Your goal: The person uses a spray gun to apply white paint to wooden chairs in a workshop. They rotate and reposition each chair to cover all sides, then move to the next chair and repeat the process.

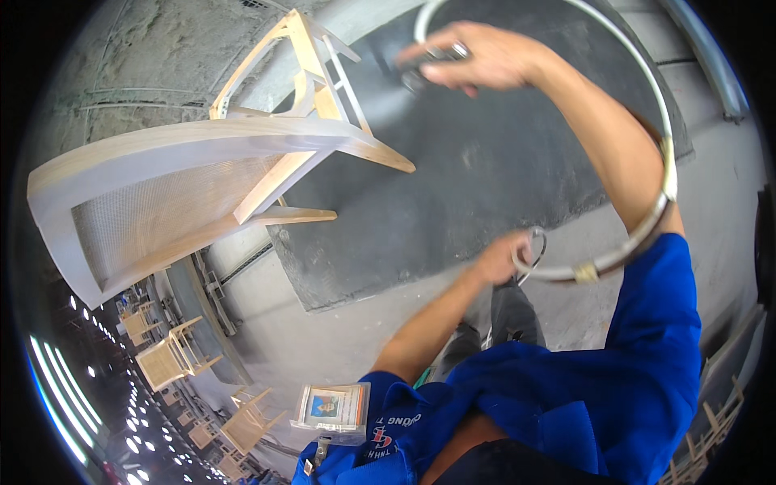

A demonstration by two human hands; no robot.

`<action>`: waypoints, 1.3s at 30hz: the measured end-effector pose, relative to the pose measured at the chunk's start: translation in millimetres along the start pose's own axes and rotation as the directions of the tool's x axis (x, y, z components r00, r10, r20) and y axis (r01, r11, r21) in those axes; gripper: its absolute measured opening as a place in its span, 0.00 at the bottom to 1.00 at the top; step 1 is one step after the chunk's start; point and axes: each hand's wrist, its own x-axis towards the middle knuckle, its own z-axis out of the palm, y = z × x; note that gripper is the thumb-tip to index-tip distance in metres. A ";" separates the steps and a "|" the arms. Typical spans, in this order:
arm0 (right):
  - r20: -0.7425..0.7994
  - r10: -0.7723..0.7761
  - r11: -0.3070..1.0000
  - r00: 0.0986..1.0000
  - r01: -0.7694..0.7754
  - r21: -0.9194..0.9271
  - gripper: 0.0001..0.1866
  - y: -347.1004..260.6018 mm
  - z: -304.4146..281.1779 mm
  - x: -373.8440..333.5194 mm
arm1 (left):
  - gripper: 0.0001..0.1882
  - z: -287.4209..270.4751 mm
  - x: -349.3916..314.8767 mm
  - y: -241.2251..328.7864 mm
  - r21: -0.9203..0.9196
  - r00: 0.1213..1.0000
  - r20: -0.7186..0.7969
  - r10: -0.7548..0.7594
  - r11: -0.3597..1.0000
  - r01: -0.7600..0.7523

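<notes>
My right hand [493, 56] is raised at the top, fingers wrapped round a dark spray gun [416, 79]. Pale mist spreads from its nozzle toward a wooden chair. The chair [279, 129], light wood with a woven backrest panel [162, 202], hangs or stands tilted at the left, apart from my hand; what supports it does not show. A white air hose [664, 105] loops from the gun round my right arm and down. Lower, before my legs, my left hand [505, 257] is closed on that hose.
A dark grey mat or board [453, 186] lies under the chair and my right hand. Several unfinished wooden chairs [166, 360] line the lower left, with more wooden frames [711, 428] at the lower right. A metal rail [711, 61] runs at the upper right.
</notes>
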 end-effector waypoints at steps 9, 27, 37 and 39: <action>-0.447 -0.632 0.771 0.632 0.459 -0.442 0.27 -32.2 -49.2 115.2 | 0.13 67.9 -141.3 65.2 0.663 0.913 -0.304 0.270 0.749 -0.001; -0.235 0.738 0.401 0.632 -0.132 0.906 0.19 103.1 187.3 -134.9 | 0.14 -2.2 -281.4 -6.9 0.739 0.913 0.010 0.408 0.612 -0.282; -0.847 0.052 0.158 0.529 0.833 0.530 0.25 -108.8 290.5 -201.9 | 0.14 -73.1 -434.4 -10.8 0.743 0.710 0.252 0.658 0.339 -0.578; -0.823 0.343 0.398 0.452 0.724 0.563 0.23 -121.2 328.3 -201.3 | 0.13 -80.8 -477.2 -7.6 0.747 0.672 0.236 0.701 0.311 -0.587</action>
